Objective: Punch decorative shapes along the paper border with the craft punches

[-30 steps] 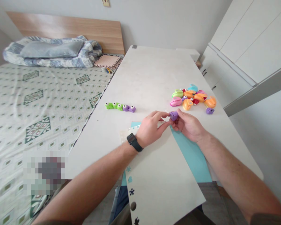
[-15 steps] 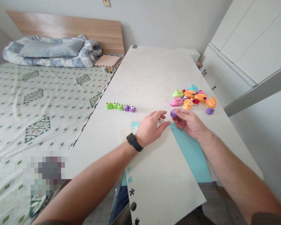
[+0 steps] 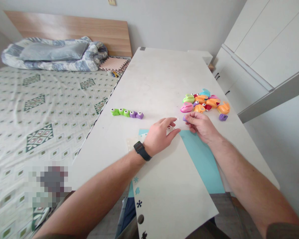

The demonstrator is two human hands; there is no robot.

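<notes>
My right hand (image 3: 201,126) is closed round a small purple craft punch (image 3: 184,118), pinched between thumb and fingers just beyond the paper's far edge. My left hand (image 3: 161,136), with a black watch on its wrist, lies on the far end of a white sheet of paper (image 3: 174,186); its thumb and fingers are apart. Punched shapes, among them a flower and a circle, run down the sheet's left edge. Under it lies light blue paper (image 3: 204,162). Tiny white scraps (image 3: 178,119) lie between my hands.
Green and purple punches stand in a row (image 3: 127,113) at left. Several colourful punches (image 3: 201,99) are heaped at right, with a purple punch (image 3: 223,117) beside them. The white table (image 3: 159,76) adjoins a bed (image 3: 64,93) on the left and cabinets (image 3: 236,76) on the right.
My right hand has turned the purple punch a little and raised it slightly away from the paper. My left hand stays in place on the sheet.
</notes>
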